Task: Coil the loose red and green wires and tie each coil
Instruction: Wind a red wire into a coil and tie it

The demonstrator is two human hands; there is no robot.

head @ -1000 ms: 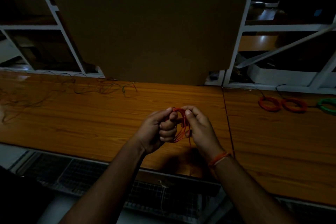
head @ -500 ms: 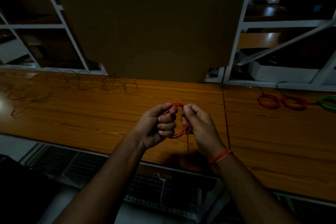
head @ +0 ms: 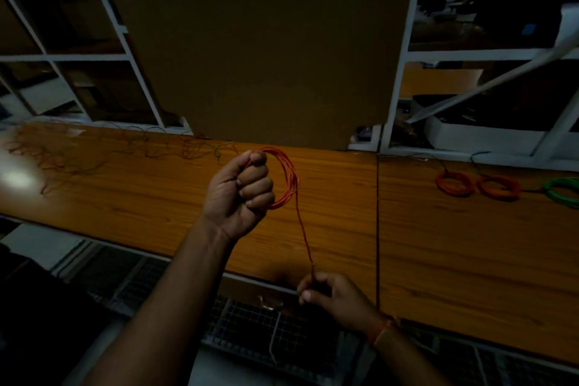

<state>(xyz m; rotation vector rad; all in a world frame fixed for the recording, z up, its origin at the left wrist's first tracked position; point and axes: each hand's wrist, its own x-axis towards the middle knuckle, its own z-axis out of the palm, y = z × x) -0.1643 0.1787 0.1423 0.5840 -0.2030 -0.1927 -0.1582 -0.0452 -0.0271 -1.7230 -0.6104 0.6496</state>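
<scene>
Right hand (head: 332, 293) drawn down and back from the coil (head: 286, 177) since half a second ago, toward the bench's (head: 454, 247) near edge; tail (head: 303, 229) now stretched taut between the hands.

Far left, on the bench: loose wires (head: 103, 150), red and green tangled, not yet coiled.

Centre: left hand (head: 239, 194) raised over the bench, wrist bent, knuckles facing the camera, fingers curled in a fist round one side of the red coil, thumb pressing on top. Remaining loops arching out to the right of the fist.

Below right: right hand low, near the bench's front edge, thumb and fingertips pinching the tail's end, other fingers curled.

Far right, on the bench: two red rings (head: 454, 183) and a green ring (head: 562, 189), finished, lying side by side.

Risks, as judged: tail pulled too hard, dragging loops out of the fist or collapsing the coil; thin tail slipping from the pinch before the tie is cinched; loosened fist letting the loops spring apart.
</scene>
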